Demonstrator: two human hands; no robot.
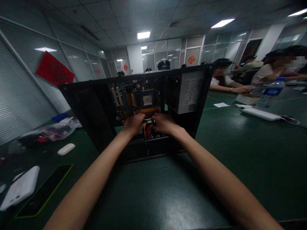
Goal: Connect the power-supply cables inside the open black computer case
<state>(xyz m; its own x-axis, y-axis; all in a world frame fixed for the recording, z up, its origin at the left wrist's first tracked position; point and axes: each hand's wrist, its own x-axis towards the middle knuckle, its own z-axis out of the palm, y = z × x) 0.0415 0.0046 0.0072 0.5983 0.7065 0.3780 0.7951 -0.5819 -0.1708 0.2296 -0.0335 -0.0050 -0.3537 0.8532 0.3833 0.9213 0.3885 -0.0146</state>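
Note:
An open black computer case [83,105] stands on the green table [240,153] in front of me. Inside it sit a motherboard [134,95] and a grey power supply [189,92]. Both my hands reach into the case at the board's lower edge. My left hand [134,123] has its fingers curled down beside the orange memory slots [148,111]. My right hand [164,123] is curled next to it, just above a bundle of red and yellow cables [148,131]. What the fingers grip is hidden.
A phone [43,191] and a white device [20,188] lie at the near left, with a small white object [66,149] and plastic bags [52,131] behind. A water bottle [271,94] and white bar [261,114] stand right. Other people sit at the far right.

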